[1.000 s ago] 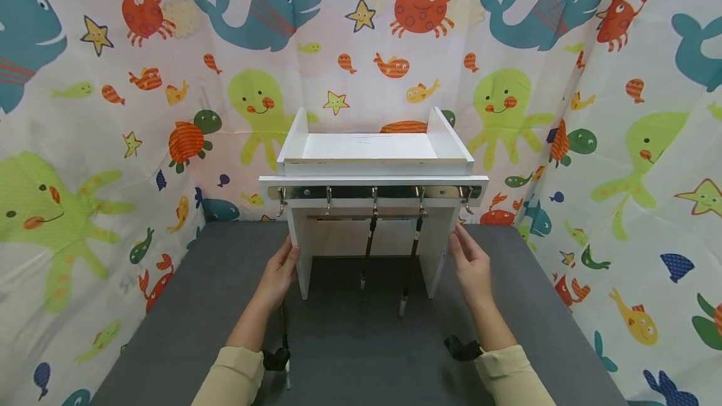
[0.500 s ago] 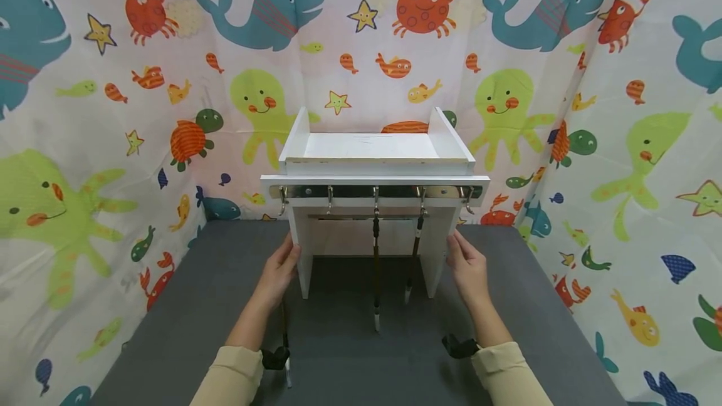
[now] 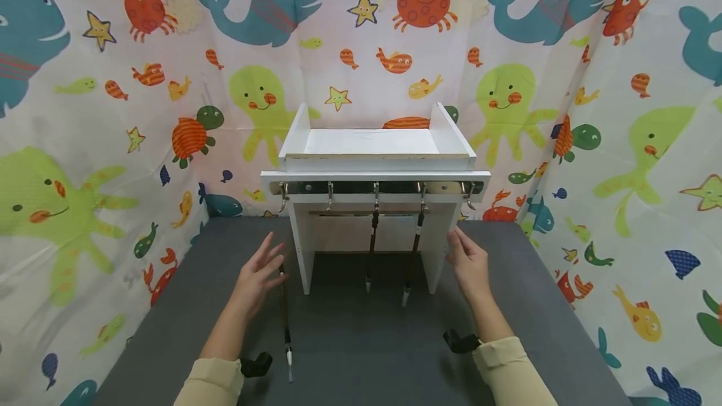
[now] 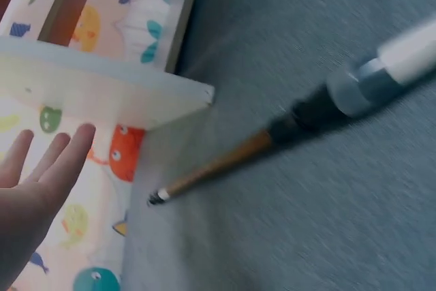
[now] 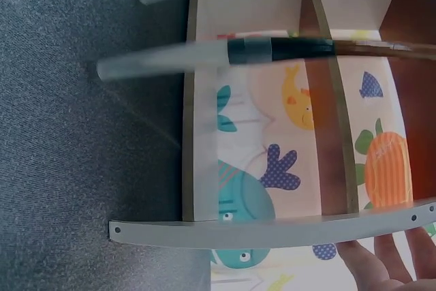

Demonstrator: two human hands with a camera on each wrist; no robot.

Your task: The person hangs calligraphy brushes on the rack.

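Observation:
A white wooden rack (image 3: 376,165) stands on the grey table, with a metal hook rail (image 3: 395,188) along its front. Two brown-handled brushes with pale tips, a middle brush (image 3: 373,240) and a right brush (image 3: 417,237), hang from hooks. My left hand (image 3: 254,281) is off the rack's left side panel (image 3: 301,249), its fingers spread in the air. Beneath that hand a third brush (image 3: 286,324) lies on the table, its white tip toward me. My right hand (image 3: 469,265) has its fingertips against the outside of the right side panel (image 5: 286,232).
A curtain (image 3: 361,74) printed with sea animals encloses the back and sides. The grey table (image 3: 361,356) extends to both sides of the rack. Black wrist straps show on the left wrist (image 3: 256,365) and the right wrist (image 3: 460,341).
My left hand has let go of the left panel and drawn back leftward, fingers opening. The right hand has come in against its panel. Both hanging brushes have swung.

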